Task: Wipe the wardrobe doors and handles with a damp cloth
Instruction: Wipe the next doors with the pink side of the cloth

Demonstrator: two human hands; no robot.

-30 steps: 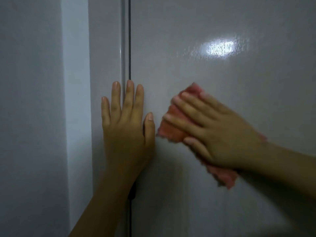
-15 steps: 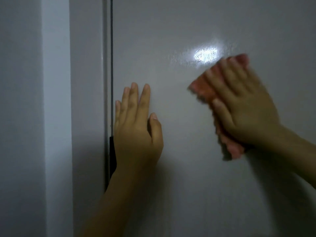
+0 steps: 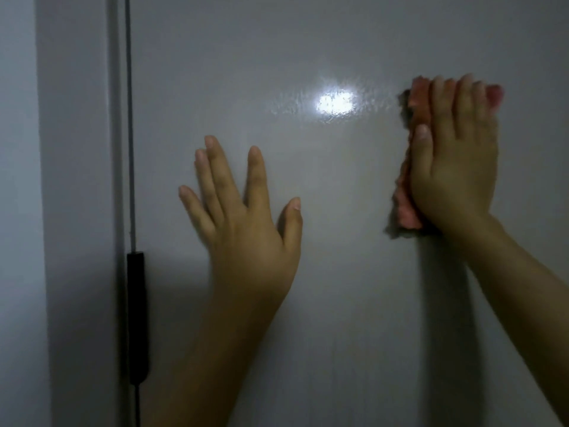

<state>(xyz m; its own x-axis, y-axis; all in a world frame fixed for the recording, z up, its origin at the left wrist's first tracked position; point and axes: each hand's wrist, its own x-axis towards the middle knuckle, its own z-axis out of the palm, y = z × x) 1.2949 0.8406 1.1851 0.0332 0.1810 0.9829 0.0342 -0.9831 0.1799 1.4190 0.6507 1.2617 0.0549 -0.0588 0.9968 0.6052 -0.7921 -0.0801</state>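
A glossy pale grey wardrobe door [image 3: 338, 288] fills most of the view, with a bright light reflection near its upper middle. My left hand [image 3: 246, 229] lies flat on the door with its fingers straight and spread. My right hand [image 3: 455, 161] presses a pink cloth [image 3: 408, 192] flat against the door at the upper right, fingers straight and pointing up. The cloth shows along the hand's left edge and above the fingertips. A dark vertical handle [image 3: 137, 318] sits on the door's left edge, apart from both hands.
A dark vertical gap [image 3: 129, 118] separates this door from a narrower grey panel [image 3: 77, 211] on the left. Further left is a lighter wall strip [image 3: 18, 180].
My right hand slid the cloth up and to the right across the door. My left hand shifted right, away from the gap, and the view moved so the dark handle came into sight.
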